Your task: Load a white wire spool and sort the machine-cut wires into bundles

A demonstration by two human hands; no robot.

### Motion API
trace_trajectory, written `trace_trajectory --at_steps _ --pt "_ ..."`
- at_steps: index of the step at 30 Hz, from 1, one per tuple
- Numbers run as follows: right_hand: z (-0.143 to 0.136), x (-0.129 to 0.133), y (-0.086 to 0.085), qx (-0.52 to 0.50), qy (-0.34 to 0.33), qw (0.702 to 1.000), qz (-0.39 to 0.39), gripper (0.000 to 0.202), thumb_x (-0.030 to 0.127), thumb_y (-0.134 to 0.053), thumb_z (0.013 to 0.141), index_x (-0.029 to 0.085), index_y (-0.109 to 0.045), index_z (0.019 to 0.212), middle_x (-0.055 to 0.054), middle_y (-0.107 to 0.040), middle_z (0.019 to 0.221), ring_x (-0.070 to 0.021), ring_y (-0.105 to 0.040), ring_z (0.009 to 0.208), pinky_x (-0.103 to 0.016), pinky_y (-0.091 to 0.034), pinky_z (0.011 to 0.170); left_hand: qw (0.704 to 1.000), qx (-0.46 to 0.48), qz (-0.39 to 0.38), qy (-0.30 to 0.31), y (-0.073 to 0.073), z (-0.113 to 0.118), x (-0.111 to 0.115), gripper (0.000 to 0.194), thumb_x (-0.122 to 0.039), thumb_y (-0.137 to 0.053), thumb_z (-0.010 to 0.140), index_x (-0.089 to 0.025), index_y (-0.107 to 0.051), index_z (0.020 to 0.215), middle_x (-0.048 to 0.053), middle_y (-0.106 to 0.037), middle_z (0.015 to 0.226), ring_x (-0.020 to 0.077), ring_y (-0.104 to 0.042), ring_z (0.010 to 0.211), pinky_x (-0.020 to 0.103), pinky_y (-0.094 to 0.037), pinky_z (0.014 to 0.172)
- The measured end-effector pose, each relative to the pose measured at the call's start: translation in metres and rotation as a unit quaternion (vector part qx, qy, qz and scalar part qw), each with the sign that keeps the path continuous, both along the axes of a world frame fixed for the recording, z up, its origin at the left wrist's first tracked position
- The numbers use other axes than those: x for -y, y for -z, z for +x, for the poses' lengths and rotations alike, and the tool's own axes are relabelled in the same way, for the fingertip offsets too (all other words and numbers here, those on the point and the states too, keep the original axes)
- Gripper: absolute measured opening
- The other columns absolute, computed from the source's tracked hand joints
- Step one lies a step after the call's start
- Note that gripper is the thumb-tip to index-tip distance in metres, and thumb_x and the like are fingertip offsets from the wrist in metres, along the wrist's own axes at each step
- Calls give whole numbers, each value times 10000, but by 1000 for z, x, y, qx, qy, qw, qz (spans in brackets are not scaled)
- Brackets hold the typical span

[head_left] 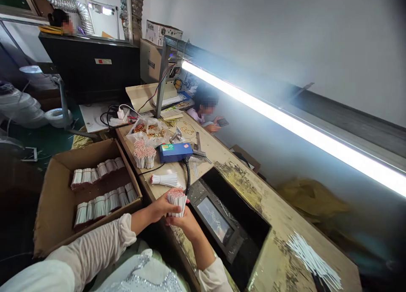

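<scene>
- Left hand (162,205), right hand (185,224) clamped on thin white pink-tipped stick bundle (177,202) at worn wooden table's (279,226) edge; some fingers hidden.
- Thick black cable (188,176): lower end hidden.
- Brown cardboard box (47,203) beside table.

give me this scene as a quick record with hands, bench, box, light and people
left hand: holds a bundle of white wires
right hand: holds the same bundle, lower down
bench: one bundle lying, others standing beside a blue box; loose white wires at lower right
cardboard box: two rows of bundles
light: lit tube above the bench
people: one beyond the bench, holding a dark device; another at upper left
</scene>
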State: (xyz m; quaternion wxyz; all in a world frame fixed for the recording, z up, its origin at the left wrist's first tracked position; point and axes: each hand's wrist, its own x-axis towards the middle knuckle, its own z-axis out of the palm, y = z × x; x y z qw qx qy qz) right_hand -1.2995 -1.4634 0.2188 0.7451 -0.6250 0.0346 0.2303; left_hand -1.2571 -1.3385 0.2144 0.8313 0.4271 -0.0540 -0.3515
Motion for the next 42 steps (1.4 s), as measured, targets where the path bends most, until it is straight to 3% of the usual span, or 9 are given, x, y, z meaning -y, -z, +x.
trace_trajectory --at_steps 5,9,15,21,25,30,37,39,42 --pt "-6 3 0 -22 -13 998 52 412 311 -830 572 160 -640 905 1 -651 705 -140 -588 611 -269 -470 593 992 30 91 78 -6 4 -10 623 -454 -871 541 -154 -696 1057 37 -692 754 133 -576 545 233 -429 489" --pt "-9 0 -3 -38 -9 994 102 579 337 -852 557 173 -613 1058 -30 -690 813 -170 -632 698 -296 -504 635 989 34 76 124 -5 4 -11 615 -497 -783 661 -171 -664 1170 34 -690 764 82 -489 408 206 -330 379" --pt "-9 -8 -11 -18 34 999 37 453 246 -801 570 172 -639 987 3 -652 753 -148 -599 657 -284 -504 614 992 50 113 -37 1 -1 -2 463 -449 -875 534 -129 -727 833 23 -672 688 145 -594 626 248 -464 599" --pt "-10 -4 -3 -42 6 998 48 580 145 -738 551 201 -579 1106 43 -623 714 -130 -565 596 -271 -487 576 990 40 9 136 -4 12 -14 668 -439 -907 439 -160 -730 1019 63 -711 830 209 -639 772 282 -474 703" --pt "-9 -1 -1 -44 -28 997 48 587 149 -718 557 208 -571 1122 36 -632 699 -150 -557 594 -286 -468 564 989 43 10 142 -8 17 -20 602 -409 -871 537 -144 -723 1056 65 -712 829 179 -633 711 260 -460 659" --pt "-8 -3 3 -56 -34 997 38 337 181 -721 551 186 -629 876 17 -624 693 -150 -570 610 -274 -464 567 985 26 -54 162 -4 16 -21 711 -334 -827 628 -210 -593 1287 111 -703 1084 224 -661 908 300 -486 763" --pt "9 1 9 -59 -72 996 14 371 288 -827 526 162 -645 823 22 -635 650 -147 -580 585 -285 -484 575 998 -44 -33 18 6 8 -9 337 -194 -815 567 -131 -691 873 94 -717 884 184 -658 745 291 -501 705" --pt "16 13 3 -36 -109 992 -44 386 337 -843 535 147 -673 825 -13 -677 731 -183 -623 687 -317 -508 660 997 -65 -37 -20 1 7 -8 320 -186 -805 566 -137 -682 857 75 -710 834 192 -659 749 297 -506 702" --pt "21 24 -9 38 -103 975 -191 648 396 -823 592 164 -630 1165 -75 -695 1059 -261 -624 1007 -391 -486 884 990 -85 -28 -106 -7 11 -8 319 -171 -802 554 -150 -673 845 39 -685 754 206 -657 781 313 -512 729"
